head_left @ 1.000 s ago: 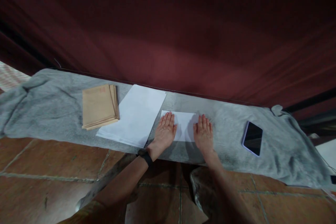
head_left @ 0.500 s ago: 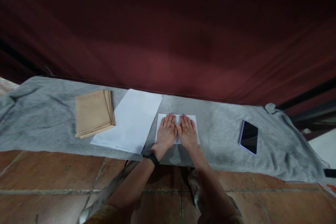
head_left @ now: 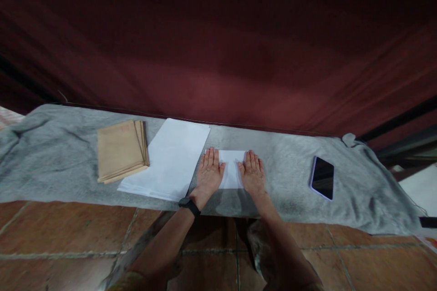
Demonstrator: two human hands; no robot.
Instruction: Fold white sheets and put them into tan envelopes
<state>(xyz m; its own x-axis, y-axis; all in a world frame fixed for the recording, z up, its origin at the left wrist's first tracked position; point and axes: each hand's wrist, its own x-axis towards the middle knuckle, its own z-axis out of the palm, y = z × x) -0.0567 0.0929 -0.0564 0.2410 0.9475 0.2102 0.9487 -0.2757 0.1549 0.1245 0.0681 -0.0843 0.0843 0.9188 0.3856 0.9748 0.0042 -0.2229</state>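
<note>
A small white piece of paper [head_left: 232,170], apparently folded, lies flat on the grey cloth in front of me. My left hand [head_left: 209,173] rests flat over its left end, fingers stretched forward. Over the right end lies my right hand [head_left: 252,173], also flat with the fingers extended. Between the two hands the middle of the paper shows, while both its ends are partly hidden under them. Just left of my left hand is a stack of larger white sheets [head_left: 172,157].
Several brown envelopes [head_left: 119,150] are piled at the left, overlapping the white sheets. A phone [head_left: 322,178] with a purple edge lies to the right. Grey cloth [head_left: 287,163] covers the narrow surface, a dark red curtain [head_left: 218,77] hangs behind it, and floor tiles [head_left: 85,232] show below.
My hands have slid apart over the paper, from side by side at its middle out to its left and right ends. More of the paper's middle now shows.
</note>
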